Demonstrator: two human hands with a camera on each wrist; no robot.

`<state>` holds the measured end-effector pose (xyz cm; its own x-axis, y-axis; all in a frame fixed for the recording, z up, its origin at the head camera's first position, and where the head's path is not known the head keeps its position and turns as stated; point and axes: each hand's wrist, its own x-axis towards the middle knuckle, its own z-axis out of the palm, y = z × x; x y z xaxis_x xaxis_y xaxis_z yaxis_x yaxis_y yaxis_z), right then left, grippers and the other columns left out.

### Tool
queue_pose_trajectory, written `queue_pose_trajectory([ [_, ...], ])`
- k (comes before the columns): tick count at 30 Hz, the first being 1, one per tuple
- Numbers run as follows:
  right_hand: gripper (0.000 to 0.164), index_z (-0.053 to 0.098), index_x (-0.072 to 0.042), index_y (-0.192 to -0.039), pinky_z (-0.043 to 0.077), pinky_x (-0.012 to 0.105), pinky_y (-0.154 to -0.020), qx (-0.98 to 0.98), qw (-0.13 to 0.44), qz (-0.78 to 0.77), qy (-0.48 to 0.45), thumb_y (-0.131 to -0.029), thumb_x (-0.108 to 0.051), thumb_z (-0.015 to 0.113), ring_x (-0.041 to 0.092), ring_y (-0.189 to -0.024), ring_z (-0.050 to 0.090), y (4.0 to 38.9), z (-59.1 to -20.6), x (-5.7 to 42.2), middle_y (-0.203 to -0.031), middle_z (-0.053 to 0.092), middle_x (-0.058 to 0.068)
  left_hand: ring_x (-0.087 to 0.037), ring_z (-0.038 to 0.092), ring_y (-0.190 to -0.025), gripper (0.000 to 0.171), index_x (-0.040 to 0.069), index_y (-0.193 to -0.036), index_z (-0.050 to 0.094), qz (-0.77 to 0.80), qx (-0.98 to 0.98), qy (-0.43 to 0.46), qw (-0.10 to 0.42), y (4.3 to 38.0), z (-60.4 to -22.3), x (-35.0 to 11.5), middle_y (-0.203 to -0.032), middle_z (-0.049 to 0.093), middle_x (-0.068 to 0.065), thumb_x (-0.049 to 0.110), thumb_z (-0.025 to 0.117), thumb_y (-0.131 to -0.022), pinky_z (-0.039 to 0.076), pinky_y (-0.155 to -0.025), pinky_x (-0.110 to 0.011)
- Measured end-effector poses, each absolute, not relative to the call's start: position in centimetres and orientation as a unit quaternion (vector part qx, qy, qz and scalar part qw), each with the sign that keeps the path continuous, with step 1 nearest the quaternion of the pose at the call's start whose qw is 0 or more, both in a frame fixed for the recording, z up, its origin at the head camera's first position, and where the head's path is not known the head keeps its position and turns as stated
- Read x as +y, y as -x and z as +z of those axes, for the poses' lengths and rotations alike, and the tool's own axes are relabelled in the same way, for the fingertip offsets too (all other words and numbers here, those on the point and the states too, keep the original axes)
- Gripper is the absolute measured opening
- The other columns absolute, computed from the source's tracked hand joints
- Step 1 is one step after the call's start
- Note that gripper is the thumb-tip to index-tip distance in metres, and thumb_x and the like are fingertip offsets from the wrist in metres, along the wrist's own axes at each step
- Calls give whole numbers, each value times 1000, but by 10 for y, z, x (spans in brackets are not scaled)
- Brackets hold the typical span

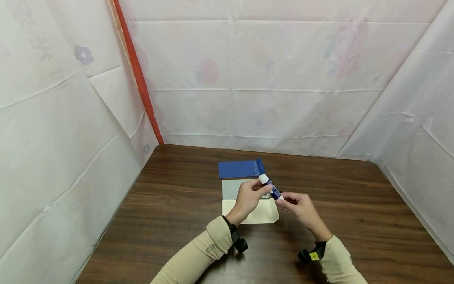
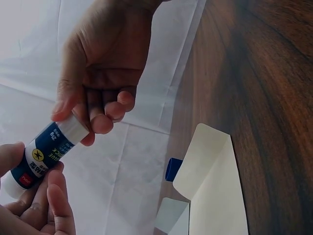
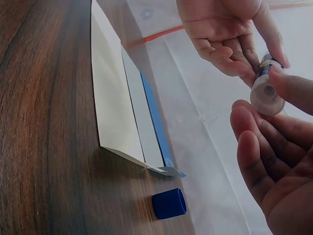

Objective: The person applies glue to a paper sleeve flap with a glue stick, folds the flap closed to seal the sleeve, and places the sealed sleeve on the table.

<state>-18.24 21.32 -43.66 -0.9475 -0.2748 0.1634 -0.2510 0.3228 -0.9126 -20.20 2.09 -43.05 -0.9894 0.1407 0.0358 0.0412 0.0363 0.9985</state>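
A glue stick (image 1: 273, 188) with a dark blue label and white ends is held above the table between both hands. My left hand (image 1: 249, 198) grips its barrel near the upper white end, thumb on one side and fingers on the other. My right hand (image 1: 299, 207) pinches the white base (image 2: 73, 128) at the lower end. Below the hands lies a cream paper piece (image 1: 260, 213) with a folded flap, beside a pale grey-green piece (image 1: 231, 190). Farther back is a blue paper piece (image 1: 235, 169), with whitish smears near its creased right end.
A blue cap (image 3: 169, 203) lies on the table beside the papers. The brown wood-grain table (image 1: 170, 205) meets white sheeting (image 1: 283, 79) at its back and sides. A red strip (image 1: 136, 71) runs down the back left corner.
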Motion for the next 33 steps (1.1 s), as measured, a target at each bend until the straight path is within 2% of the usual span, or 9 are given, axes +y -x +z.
queue_pose_trajectory([
  [5, 21, 68, 12, -103, 56, 27, -62, 815, 5, -551, 179, -92, -6, 65, 4, -68, 63, 181, -437, 213, -83, 69, 21, -7, 62, -80, 29, 5, -106, 73, 690, 719, -68, 33, 204, -434, 21, -94, 73, -13, 29, 71, -90, 46, -72, -24],
  [13, 20, 65, 11, -102, 58, 31, -66, 814, 8, -537, 220, -98, -6, 56, 10, -71, 65, 184, -441, 215, -81, 65, 23, -7, 58, -79, 25, 6, -104, 73, 680, 726, -97, 32, 204, -434, 21, -91, 71, -9, 28, 69, -91, 46, -73, -26],
  [23, 28, 59, 15, -100, 54, 31, -67, 792, 53, -562, 231, -103, -9, 45, 17, -72, 61, 185, -441, 215, -82, 61, 9, -5, 60, -81, 26, 4, -105, 72, 689, 717, -100, 37, 205, -436, 20, -93, 72, -11, 26, 69, -91, 49, -76, -26],
  [30, 37, 50, 21, -97, 55, 30, -66, 733, 105, -616, 269, -107, -10, 32, 10, -72, 63, 188, -445, 220, -82, 61, -2, -6, 63, -84, 27, 3, -106, 72, 693, 712, -110, 45, 205, -437, 20, -96, 73, -13, 26, 68, -92, 52, -81, -28],
  [33, 39, 50, 22, -100, 55, 31, -65, 723, 113, -627, 266, -107, -12, 31, 9, -72, 64, 189, -447, 220, -82, 63, -3, -6, 64, -86, 27, 5, -107, 72, 694, 711, -101, 47, 206, -437, 19, -98, 73, -12, 27, 69, -91, 52, -83, -29],
])
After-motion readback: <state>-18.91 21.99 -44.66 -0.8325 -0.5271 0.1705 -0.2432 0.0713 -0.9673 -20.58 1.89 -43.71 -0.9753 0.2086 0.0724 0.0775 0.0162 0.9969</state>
